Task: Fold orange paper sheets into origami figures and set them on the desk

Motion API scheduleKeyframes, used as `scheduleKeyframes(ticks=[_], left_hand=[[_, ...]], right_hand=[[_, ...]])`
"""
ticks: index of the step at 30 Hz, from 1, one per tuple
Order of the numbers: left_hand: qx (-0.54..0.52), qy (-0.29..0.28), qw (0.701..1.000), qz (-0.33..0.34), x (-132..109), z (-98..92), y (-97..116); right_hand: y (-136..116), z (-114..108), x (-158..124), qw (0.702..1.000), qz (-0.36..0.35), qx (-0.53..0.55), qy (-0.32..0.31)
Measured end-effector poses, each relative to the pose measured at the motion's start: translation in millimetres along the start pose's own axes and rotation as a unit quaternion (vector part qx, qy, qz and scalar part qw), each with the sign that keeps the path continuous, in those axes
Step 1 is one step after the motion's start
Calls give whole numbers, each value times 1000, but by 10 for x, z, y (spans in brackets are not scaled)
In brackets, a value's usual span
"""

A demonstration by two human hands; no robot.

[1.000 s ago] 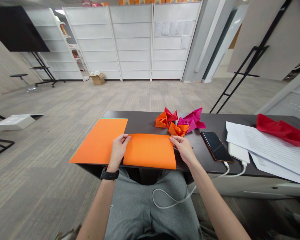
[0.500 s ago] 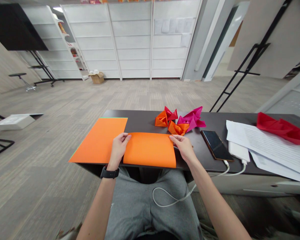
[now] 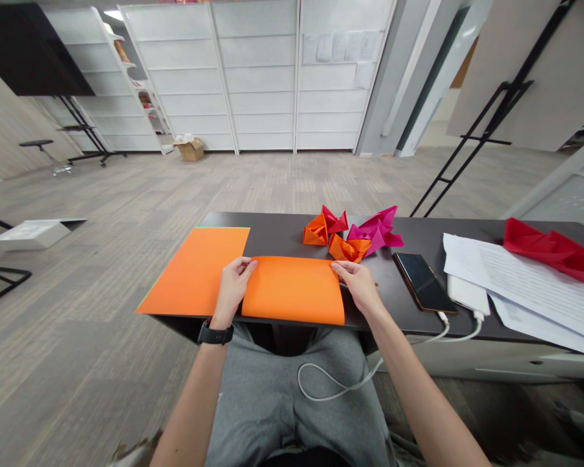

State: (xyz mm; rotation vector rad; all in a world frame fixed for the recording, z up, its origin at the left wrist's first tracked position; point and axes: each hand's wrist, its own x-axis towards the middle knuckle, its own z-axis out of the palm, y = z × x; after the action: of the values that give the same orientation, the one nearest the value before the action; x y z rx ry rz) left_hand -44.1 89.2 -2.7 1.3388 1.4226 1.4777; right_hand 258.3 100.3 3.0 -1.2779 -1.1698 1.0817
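Observation:
An orange sheet of paper [image 3: 293, 290] lies bent over on itself at the front edge of the dark table, its near side a rounded curve. At its far left corner, my left hand [image 3: 234, 285] pinches the edge between thumb and fingers. My right hand [image 3: 357, 282] grips the far right corner the same way. Left of my left hand rests a flat stack of orange paper [image 3: 197, 272], with a thin green line along its edge. Just beyond the bent sheet sit folded paper shapes: orange [image 3: 349, 248], another orange [image 3: 316, 230], red [image 3: 335, 220] and magenta [image 3: 377, 228].
Right of my right hand are a phone [image 3: 424, 282] and a white power bank [image 3: 468, 295], both with white cables [image 3: 340, 391]; one loops over my lap. Printed sheets [image 3: 540, 285] and a red folded paper [image 3: 552, 250] lie farther right on the dark table [image 3: 277, 227].
Both hands keep their pinch on the orange sheet's far corners. The whole view has shifted very slightly; nothing else has visibly moved.

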Motion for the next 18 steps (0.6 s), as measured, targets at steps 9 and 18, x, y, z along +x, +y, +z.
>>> scheduleKeyframes(ticks=[9,18], left_hand=[[135,-24,990,12,69,32,65],[290,-67,954,39,219,152,43]], right_hand=[[70,-36,143,980,-93,-178,2],[63,19,303,911,-199,-359,-42]])
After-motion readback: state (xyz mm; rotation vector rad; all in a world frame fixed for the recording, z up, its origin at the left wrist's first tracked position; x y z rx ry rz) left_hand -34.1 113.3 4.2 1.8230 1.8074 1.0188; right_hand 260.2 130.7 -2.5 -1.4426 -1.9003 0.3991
